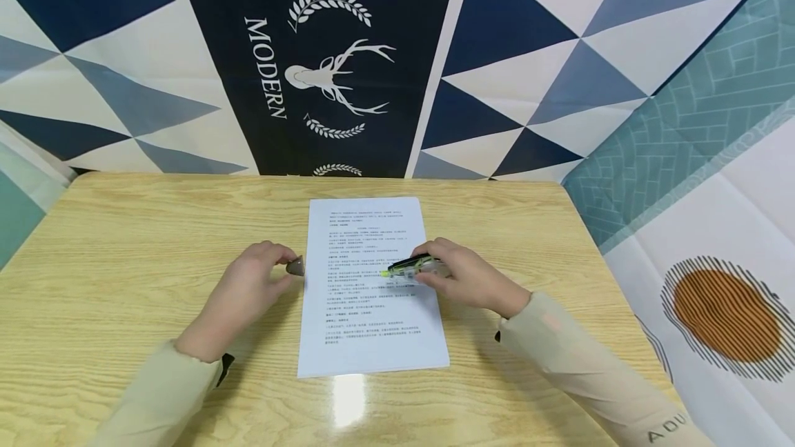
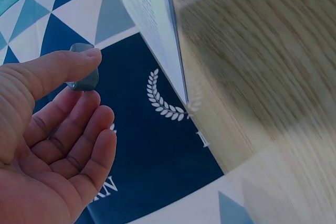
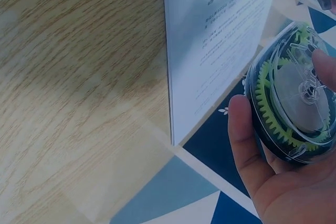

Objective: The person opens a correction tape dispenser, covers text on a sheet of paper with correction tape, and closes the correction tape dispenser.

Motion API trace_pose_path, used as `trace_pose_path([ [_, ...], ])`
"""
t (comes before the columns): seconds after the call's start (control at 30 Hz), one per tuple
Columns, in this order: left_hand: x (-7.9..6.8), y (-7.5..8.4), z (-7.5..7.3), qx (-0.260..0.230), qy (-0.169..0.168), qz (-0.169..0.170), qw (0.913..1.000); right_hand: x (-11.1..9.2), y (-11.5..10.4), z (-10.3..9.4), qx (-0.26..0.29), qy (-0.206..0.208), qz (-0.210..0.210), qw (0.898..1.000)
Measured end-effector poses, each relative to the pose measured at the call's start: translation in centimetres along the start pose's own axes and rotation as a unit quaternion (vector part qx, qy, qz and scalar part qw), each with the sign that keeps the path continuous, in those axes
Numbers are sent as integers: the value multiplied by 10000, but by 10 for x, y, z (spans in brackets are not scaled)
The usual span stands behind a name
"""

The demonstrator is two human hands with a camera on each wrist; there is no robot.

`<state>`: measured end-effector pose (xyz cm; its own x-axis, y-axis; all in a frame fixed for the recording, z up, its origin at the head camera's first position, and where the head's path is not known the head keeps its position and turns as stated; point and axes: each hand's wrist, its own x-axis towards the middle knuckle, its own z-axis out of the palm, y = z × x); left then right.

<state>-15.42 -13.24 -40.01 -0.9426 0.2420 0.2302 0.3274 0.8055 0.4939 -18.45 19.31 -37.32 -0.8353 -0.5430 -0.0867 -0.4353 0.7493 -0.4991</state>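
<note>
My left hand (image 1: 248, 292) pinches a small dark cap (image 1: 297, 266) between thumb and fingers, just off the left edge of a printed sheet of paper (image 1: 373, 359). In the left wrist view the cap (image 2: 85, 81) looks grey and smooth, partly covered by the thumb. My right hand (image 1: 468, 278) grips a correction tape (image 1: 404, 267) over the sheet's right half, its yellow-green tip pointing left above the lines of text. The right wrist view shows the correction tape's clear case (image 3: 299, 95) with a green toothed wheel inside.
The paper lies on a wood-grain table (image 1: 155, 240), and its edge in the right wrist view shows more than one layer. Behind the table hangs a patterned cloth (image 1: 335, 136) with a deer head and triangles. Another printed cloth (image 1: 733, 240) is at the right.
</note>
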Motion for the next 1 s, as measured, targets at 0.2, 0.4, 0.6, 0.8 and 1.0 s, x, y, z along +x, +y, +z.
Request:
trace_pose_path([
  [0.2,2,7,4,-15,-12,53,10000,3,-3,1,67,60,-104,9999],
  [0.4,5,15,9,-26,20,231,9997,4,-5,1,41,109,-245,9996],
  [0.6,7,22,15,104,-20,402,9991,4,-5,2,21,126,-250,9996],
  [0.8,9,28,20,134,-69,408,9991,5,-7,3,143,143,-303,9993],
  [1.0,10,34,25,157,-43,519,9985,7,-8,5,187,155,-310,9992],
])
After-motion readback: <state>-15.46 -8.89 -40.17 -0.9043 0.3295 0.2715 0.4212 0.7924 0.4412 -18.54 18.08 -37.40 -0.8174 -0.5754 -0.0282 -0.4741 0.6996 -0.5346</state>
